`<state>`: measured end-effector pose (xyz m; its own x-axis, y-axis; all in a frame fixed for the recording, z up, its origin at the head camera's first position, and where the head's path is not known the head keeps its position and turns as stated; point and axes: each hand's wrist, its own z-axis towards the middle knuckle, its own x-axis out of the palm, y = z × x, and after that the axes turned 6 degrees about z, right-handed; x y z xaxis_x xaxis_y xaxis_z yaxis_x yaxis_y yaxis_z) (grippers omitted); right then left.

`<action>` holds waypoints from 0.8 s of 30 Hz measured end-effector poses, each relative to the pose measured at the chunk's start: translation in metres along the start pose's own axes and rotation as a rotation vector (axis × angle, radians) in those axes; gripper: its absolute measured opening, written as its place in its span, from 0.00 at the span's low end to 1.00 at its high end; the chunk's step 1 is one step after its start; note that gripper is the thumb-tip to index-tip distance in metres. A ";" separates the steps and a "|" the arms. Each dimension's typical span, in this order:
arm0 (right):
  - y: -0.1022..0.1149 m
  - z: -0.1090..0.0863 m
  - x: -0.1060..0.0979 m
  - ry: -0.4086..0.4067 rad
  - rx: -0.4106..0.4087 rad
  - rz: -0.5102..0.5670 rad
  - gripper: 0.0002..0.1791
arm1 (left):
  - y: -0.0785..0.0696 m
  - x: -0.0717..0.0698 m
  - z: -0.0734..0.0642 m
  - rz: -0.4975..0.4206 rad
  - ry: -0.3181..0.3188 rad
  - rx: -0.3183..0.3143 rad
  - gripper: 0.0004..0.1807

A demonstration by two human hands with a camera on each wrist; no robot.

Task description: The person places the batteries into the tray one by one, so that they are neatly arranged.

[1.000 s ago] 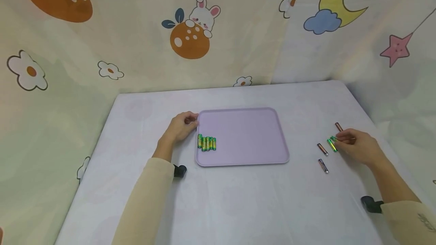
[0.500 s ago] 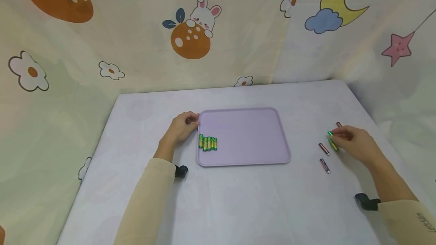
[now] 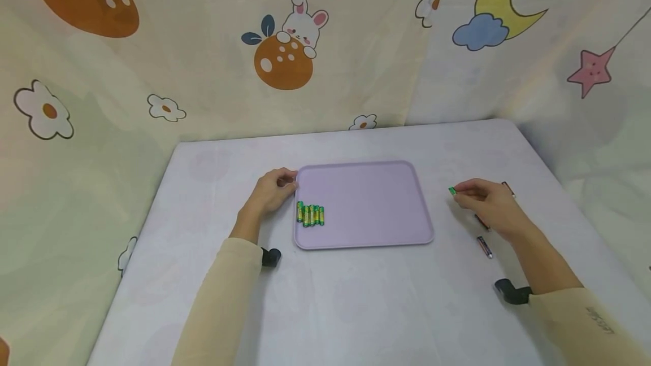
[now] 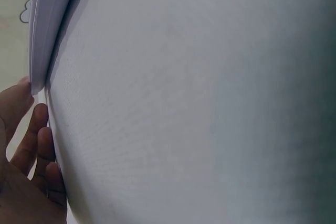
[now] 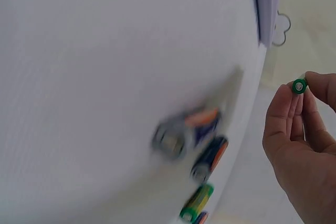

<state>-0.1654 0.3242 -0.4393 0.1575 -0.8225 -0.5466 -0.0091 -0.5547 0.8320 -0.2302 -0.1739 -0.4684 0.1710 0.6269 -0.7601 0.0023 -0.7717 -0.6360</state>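
My right hand point(image 3: 490, 205) pinches a green battery point(image 3: 452, 191) between thumb and fingertips, above the table right of the tray. In the right wrist view the battery's round end point(image 5: 299, 86) faces the camera. My left hand point(image 3: 272, 190) holds the left rim of the lilac tray point(image 3: 366, 202), thumb and forefinger at its edge. Several green and yellow batteries point(image 3: 312, 215) lie side by side in a row inside the tray's left end. Another green battery point(image 5: 197, 203) lies on the table, hidden behind the right hand in the head view.
Dark and copper-coloured batteries lie right of the tray: one nearer the front point(image 3: 485, 247), one partly covered by the right hand point(image 3: 482, 222), one farther back point(image 3: 508, 188). A white cloth covers the table point(image 3: 366, 304); a patterned curtain point(image 3: 203, 61) hangs behind.
The right hand has picked up one green battery from the group on the right and moved left with it, towards the tray. The left hand has stayed at the tray's rim.
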 end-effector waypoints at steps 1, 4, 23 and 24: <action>0.002 0.003 0.004 0.008 -0.005 0.019 0.22 | 0.000 0.000 0.000 -0.001 0.000 -0.001 0.19; 0.010 0.010 0.017 0.037 -0.008 0.072 0.22 | 0.001 0.000 0.000 -0.004 0.002 -0.004 0.19; 0.064 0.046 0.109 0.176 -0.013 0.261 0.17 | 0.001 0.000 -0.001 0.004 -0.007 -0.005 0.20; 0.066 0.046 0.114 0.189 -0.005 0.255 0.17 | 0.001 0.000 -0.001 0.006 -0.006 -0.002 0.20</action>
<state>-0.1940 0.1880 -0.4509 0.3316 -0.8966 -0.2934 -0.0673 -0.3327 0.9406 -0.2288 -0.1750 -0.4690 0.1654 0.6231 -0.7645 0.0031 -0.7755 -0.6314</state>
